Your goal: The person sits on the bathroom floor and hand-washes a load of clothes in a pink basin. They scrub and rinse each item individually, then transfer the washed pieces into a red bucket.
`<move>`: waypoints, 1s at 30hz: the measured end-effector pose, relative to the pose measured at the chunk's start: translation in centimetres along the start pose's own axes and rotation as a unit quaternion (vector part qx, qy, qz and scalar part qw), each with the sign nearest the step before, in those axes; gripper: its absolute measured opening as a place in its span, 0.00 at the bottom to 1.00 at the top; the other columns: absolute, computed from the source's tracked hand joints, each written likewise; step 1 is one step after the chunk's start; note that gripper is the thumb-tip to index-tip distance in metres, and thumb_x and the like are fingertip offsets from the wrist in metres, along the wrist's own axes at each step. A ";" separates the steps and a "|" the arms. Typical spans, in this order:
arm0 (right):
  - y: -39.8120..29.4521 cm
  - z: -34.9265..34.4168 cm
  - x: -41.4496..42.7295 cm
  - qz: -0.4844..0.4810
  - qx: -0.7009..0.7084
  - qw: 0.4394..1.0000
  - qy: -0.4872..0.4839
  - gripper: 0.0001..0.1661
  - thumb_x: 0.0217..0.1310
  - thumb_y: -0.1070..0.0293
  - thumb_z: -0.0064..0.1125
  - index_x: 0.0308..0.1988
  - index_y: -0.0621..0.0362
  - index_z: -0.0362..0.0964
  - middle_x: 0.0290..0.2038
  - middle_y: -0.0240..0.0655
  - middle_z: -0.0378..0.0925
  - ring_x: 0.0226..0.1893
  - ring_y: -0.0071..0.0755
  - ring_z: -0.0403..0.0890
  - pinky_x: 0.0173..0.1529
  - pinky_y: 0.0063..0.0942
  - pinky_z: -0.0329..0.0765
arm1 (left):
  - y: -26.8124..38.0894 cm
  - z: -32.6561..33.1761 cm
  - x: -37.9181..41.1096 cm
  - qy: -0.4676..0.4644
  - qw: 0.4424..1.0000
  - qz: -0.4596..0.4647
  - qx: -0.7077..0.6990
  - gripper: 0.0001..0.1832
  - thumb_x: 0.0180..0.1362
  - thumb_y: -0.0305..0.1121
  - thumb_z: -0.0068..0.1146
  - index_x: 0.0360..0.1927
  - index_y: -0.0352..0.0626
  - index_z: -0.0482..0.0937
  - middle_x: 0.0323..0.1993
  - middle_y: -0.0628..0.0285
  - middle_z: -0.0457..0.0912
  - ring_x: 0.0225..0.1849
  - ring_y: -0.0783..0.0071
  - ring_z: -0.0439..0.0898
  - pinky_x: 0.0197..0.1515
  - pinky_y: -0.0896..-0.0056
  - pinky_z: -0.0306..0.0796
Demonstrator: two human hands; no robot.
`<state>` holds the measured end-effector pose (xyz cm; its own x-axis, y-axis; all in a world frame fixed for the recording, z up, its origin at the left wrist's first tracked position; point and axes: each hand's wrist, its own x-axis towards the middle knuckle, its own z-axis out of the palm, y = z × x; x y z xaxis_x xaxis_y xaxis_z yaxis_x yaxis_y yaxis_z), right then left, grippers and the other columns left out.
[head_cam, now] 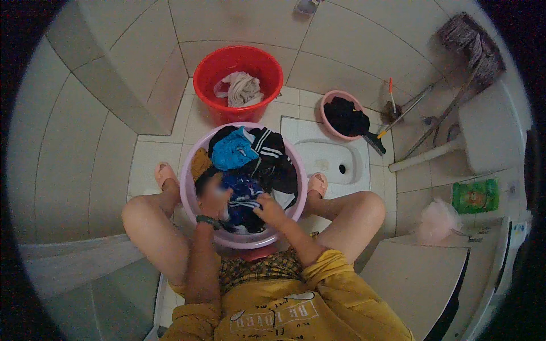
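A lilac plastic basin [186, 187] full of clothes stands between my knees. Inside it, a dark blue patterned garment [244, 187] with white-striped edging lies stretched between my hands. My right hand [271, 210] pinches the striped edge with thumb and fingers. On the other side, my left hand [213, 200], with a dark band at the wrist, grips the same garment; a blur covers part of its fingers. Above them in the basin lie a bright blue cloth [232, 150] and a black garment with white stripes [269, 149]. A mustard cloth [200, 163] rests against the left wall.
Behind the basin stands a red bucket [239, 114] holding a pale cloth [244, 90]. A small pink basin [326, 121] of dark clothes sits beside the squat toilet [294, 128]. A brush [375, 143], a mop [471, 47] and a white drain pipe [426, 155] are at right.
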<state>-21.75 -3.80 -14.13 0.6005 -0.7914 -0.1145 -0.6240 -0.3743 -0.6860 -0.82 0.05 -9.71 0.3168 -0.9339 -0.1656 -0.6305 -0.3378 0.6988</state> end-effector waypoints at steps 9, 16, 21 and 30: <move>-6.3 -7.2 1.7 -0.004 0.281 0.957 -0.067 0.13 0.47 0.67 0.50 0.35 0.62 0.68 0.27 0.41 0.71 0.29 0.30 0.71 0.38 0.28 0.69 | -0.3 4.4 -1.8 -0.061 0.996 0.064 -0.023 0.23 0.44 0.33 0.58 0.48 0.46 0.70 0.45 0.53 0.72 0.47 0.53 0.70 0.50 0.59 0.65; -3.0 -4.8 1.8 0.052 0.128 0.986 -0.087 0.20 0.47 0.63 0.53 0.43 0.56 0.67 0.34 0.45 0.75 0.37 0.43 0.76 0.41 0.33 0.71 | 0.0 0.0 -0.7 -0.009 0.985 -0.075 0.155 0.19 0.43 0.21 0.51 0.42 0.45 0.71 0.41 0.52 0.72 0.42 0.56 0.73 0.42 0.58 0.68; -2.5 -2.9 2.2 -0.016 0.170 0.983 -0.068 0.19 0.48 0.63 0.53 0.43 0.55 0.68 0.35 0.45 0.74 0.38 0.42 0.76 0.42 0.33 0.71 | -0.5 -0.9 0.3 -0.017 0.992 0.125 -0.001 0.19 0.45 0.21 0.49 0.44 0.47 0.71 0.40 0.53 0.74 0.42 0.57 0.74 0.46 0.62 0.67; -0.9 -3.9 2.8 -0.020 0.277 0.960 -0.012 0.20 0.47 0.65 0.55 0.43 0.58 0.70 0.37 0.39 0.75 0.39 0.33 0.74 0.44 0.28 0.70 | 0.6 2.7 -0.9 -0.107 0.990 -0.004 0.093 0.18 0.51 0.34 0.47 0.48 0.49 0.70 0.43 0.50 0.73 0.44 0.49 0.72 0.45 0.56 0.66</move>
<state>-21.44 -7.59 -11.00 0.6335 -0.7682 -0.0926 -0.2421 -0.0831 -0.9667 -3.38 0.35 -11.07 0.1783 -0.9275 -0.3286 -0.7541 -0.3433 0.5599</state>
